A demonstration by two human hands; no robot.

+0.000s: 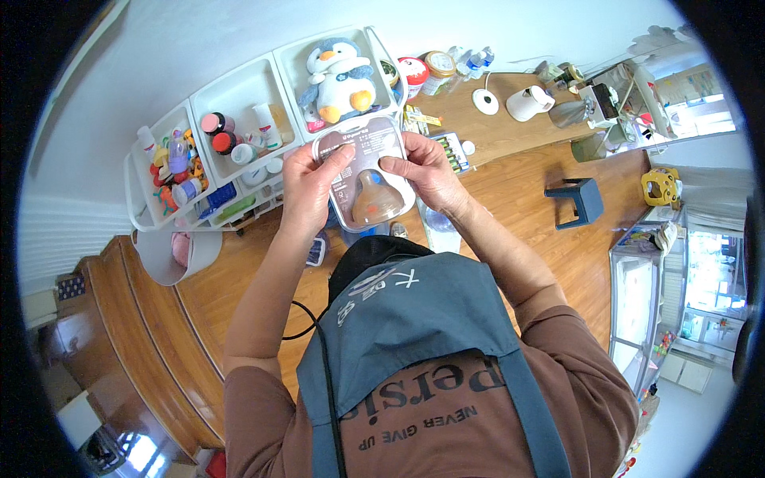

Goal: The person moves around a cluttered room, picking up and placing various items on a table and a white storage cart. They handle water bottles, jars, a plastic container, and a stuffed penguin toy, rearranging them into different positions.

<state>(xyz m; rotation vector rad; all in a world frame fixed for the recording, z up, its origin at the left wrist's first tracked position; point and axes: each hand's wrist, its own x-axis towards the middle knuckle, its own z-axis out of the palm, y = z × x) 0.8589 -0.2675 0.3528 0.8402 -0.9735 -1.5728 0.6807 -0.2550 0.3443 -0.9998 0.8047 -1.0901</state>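
Observation:
Between both hands is a clear plastic blister pack (366, 146) with a printed backing that bears writing. A translucent bottle nipple (378, 200) shows inside its lower half. My left hand (320, 179) grips one side of the pack, thumb flat on its face. On the opposite side, my right hand (429, 173) holds the edge with its thumb pressing on the front. Just beyond the pack, a penguin plush toy (337, 80) sits in a white bin of the storage cart (287, 69).
Left bins hold small toys (178, 158) and jars (224, 142). A wooden table (502, 134) carries a white kettle (529, 103), tubs (439, 66) and a battery pack (452, 152). On the floor stand a blue stool (577, 203) and a pale bin (161, 257). Wooden steps (137, 322) lie left.

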